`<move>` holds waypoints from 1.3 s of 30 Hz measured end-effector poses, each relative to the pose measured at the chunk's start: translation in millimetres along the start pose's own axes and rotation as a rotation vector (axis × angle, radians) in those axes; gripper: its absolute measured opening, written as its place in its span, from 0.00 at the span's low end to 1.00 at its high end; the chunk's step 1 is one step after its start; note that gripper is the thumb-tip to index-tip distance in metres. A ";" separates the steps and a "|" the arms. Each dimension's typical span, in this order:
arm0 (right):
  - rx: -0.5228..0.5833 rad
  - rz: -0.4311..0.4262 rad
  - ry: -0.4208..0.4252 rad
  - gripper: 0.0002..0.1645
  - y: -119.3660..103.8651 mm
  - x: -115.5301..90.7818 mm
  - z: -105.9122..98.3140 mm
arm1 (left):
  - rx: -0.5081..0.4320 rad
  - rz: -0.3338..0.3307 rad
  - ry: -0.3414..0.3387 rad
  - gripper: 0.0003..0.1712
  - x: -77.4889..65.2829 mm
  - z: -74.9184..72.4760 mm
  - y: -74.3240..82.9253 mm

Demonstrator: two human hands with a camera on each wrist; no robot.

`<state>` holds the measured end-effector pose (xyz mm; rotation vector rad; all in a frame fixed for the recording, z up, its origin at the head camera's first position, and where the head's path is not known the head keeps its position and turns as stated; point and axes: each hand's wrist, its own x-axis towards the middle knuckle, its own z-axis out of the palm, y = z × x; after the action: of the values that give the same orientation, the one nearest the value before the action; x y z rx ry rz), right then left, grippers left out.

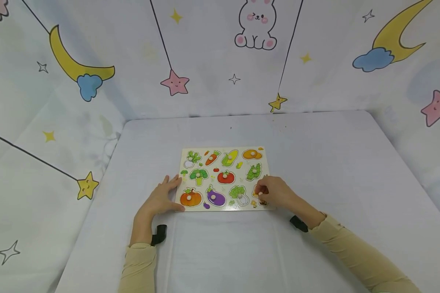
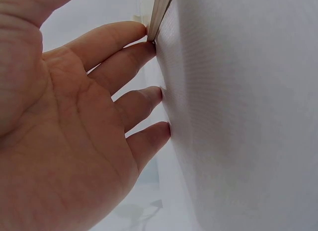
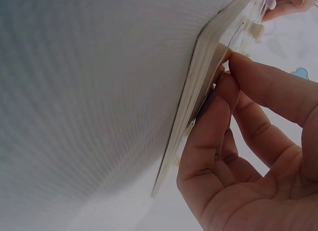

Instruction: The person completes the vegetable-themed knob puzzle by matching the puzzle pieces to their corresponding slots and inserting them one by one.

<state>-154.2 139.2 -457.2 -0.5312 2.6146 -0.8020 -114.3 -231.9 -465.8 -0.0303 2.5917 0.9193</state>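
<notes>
A pale wooden peg puzzle board point(image 1: 240, 176) lies flat on the table, its vegetable pieces topped with small round knobs. Beside its left edge is my left hand point(image 1: 160, 199), fingers spread and fairly straight; fingertips touch the board's side and the cloth in the left wrist view. At the lower right corner, my right hand point(image 1: 278, 193) pinches a puzzle piece point(image 1: 263, 202) between thumb and fingers. That piece shows orange and brown and is mostly hidden by the fingers. Nearby on the board are the cabbage piece point(image 1: 240, 195), eggplant piece point(image 1: 216, 198) and pumpkin piece point(image 1: 191, 198).
A white cloth point(image 1: 227, 248) covers the table around the board. Behind it hangs a white backdrop point(image 1: 212, 53) printed with moons, stars and a rabbit. Dark wrist camera mounts point(image 1: 159, 235) sit at both wrists, next to beige sleeves point(image 1: 137, 266).
</notes>
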 end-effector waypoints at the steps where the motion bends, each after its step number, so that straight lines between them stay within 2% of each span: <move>1: -0.002 -0.002 0.001 0.04 0.0 0.0 0.2 | -0.001 0.000 0.000 0.61 -0.3 -0.2 0.2; 10: 0.042 0.003 0.000 0.07 6.2 -3.5 -4.4 | 0.001 0.023 0.004 0.60 0.5 0.4 -2.4; 14: 0.060 0.035 0.022 0.13 19.2 -10.6 -19.1 | 0.019 0.013 0.007 0.60 0.8 0.8 -2.4; 21: 0.037 0.132 0.124 0.19 48.3 -34.3 -49.3 | 0.040 -0.020 0.018 0.59 0.2 0.5 3.0; 27: 0.051 0.187 0.170 0.23 71.0 -54.7 -61.4 | 0.049 -0.020 0.026 0.59 0.3 2.8 9.1; 33: 0.047 0.221 0.174 0.25 83.2 -64.8 -61.6 | 0.062 0.036 0.042 0.59 5.8 12.8 21.0; 39: 0.043 0.259 0.200 0.27 88.1 -65.6 -64.4 | 0.109 0.090 0.034 0.59 15.2 31.6 48.5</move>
<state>-147.0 265.7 -444.6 -0.0989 2.7622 -0.8615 -124.3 -172.9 -464.6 0.1020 2.6901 0.8124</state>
